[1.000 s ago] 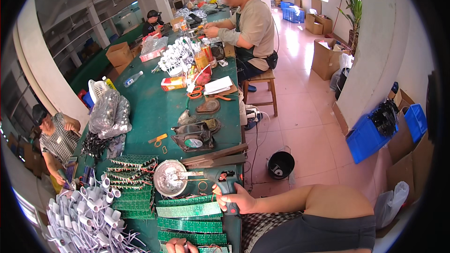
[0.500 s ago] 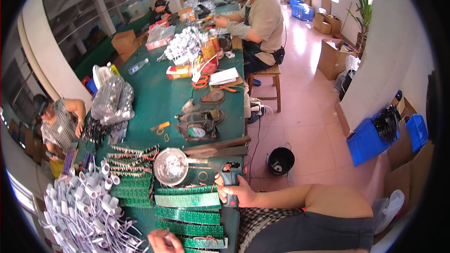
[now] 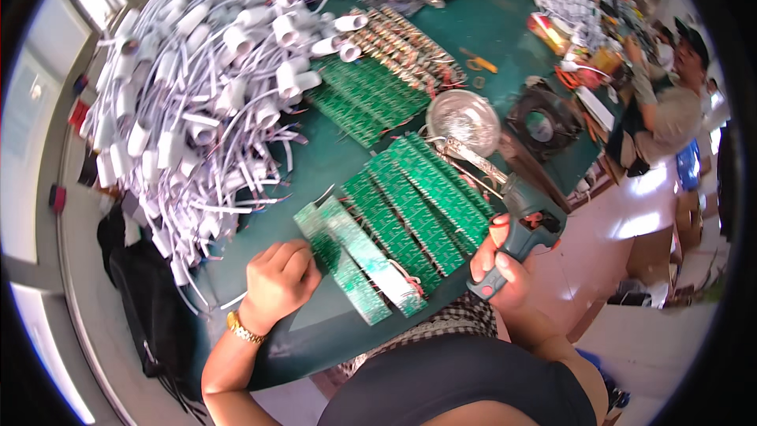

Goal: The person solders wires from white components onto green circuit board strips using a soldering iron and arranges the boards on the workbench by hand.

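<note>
A grey-green pistol-grip soldering gun [image 3: 533, 203] is in my right hand [image 3: 509, 274], fingers wrapped round its handle. Its long metal front reaches to a round metal bowl [image 3: 464, 122] of silvery, crumpled-looking content. Left of the gun lie rows of green circuit board strips [image 3: 398, 209], side by side on the green table. Two nearer strips [image 3: 367, 256] shine with glare, and short wires show at one end. My left hand [image 3: 280, 280], with a gold watch at the wrist, is closed just left of these strips. Whatever its curled fingers hold is hidden.
A big heap of white lamp sockets with cables [image 3: 197, 102] covers the table's left. Behind the bowl are more boards [image 3: 371, 99] with wired parts, a dark fan-like device [image 3: 546, 120] and an orange-handled cutter [image 3: 481, 61]. A co-worker [image 3: 670, 110] sits at the far right.
The view has swung left and down, so the table looks turned. My left hand now shows fully beside the nearest boards. The soldering gun stays in my right hand.
</note>
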The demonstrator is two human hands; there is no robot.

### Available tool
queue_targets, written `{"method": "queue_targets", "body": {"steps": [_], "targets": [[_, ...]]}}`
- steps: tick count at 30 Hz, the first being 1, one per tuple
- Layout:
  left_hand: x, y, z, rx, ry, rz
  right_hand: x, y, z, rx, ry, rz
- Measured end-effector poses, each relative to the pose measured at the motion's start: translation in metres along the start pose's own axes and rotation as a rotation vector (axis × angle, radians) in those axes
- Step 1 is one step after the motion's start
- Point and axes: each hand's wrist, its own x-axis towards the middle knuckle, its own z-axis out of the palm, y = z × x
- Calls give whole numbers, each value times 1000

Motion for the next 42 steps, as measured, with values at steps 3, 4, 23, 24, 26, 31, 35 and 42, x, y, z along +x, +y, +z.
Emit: {"method": "queue_targets", "body": {"steps": [3, 4, 23, 24, 26, 31, 35, 42], "targets": [[-9, -18, 9, 25, 100, -88, 10, -4, 29, -14, -89, 203], [-10, -24, 12, -14, 123, -141, 15, 0, 37, -108, -145, 239], [-3, -54, 31, -205, 55, -557, 35, 31, 64, -690, -477, 493], [-3, -53, 31, -207, 53, -562, 36, 30, 65, -789, -494, 525], [-2, -52, 29, -134, 30, -543, 34, 36, 60, -799, -566, 443], [-3, -51, 29, -110, 4, -541, 34, 38, 61, -971, -619, 281], [-7, -52, 30, -127, 30, -517, 33, 38, 54, -1078, -747, 271], [-4, -56, 27, -72, -68, -459, 24, 38, 55, -996, -567, 416]]}}
